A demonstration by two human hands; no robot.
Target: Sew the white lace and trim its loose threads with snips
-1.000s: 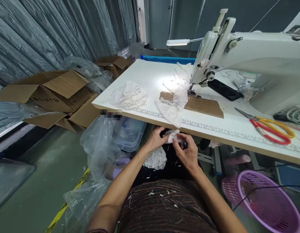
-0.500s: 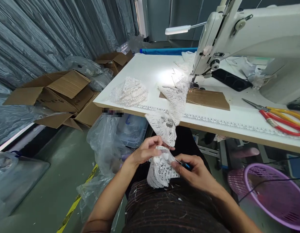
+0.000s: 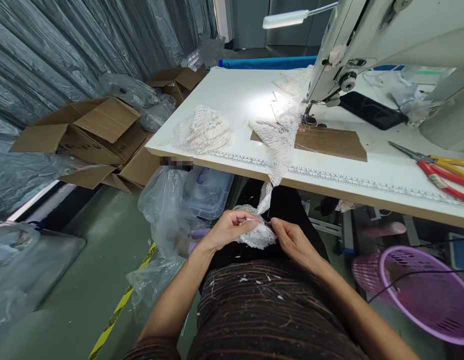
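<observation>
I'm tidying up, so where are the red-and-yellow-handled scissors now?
In the head view, the scissors lie at the far right on the white table, right of the brown cardboard strip, handles running off the picture's edge.

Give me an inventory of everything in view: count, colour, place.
Table: one, white, centre to right
Sewing machine: one, white, table's right
Lamp: one, white, beside sewing machine
Lace pile: one, white, table's left
Lace strip: one, white, over table's front edge
Cardboard piece: one, brown, partly under lace strip
Flat object: one, black, behind cardboard piece
Scissors: one pair, red-yellow, table's right
Boxes: at least two, brown, left
Tub: one, clear, under table
Basket: one, purple, lower right
Roll: one, blue, behind table
Curtain: one, silver-grey, upper left
Plastic bags: several, clear, left
Striped tape: one, yellow-black, lower left
Lace bunch: one, white, below lace strip
Left hand: one, pinching lace bunch
Right hand: one, holding a slim tool
</observation>
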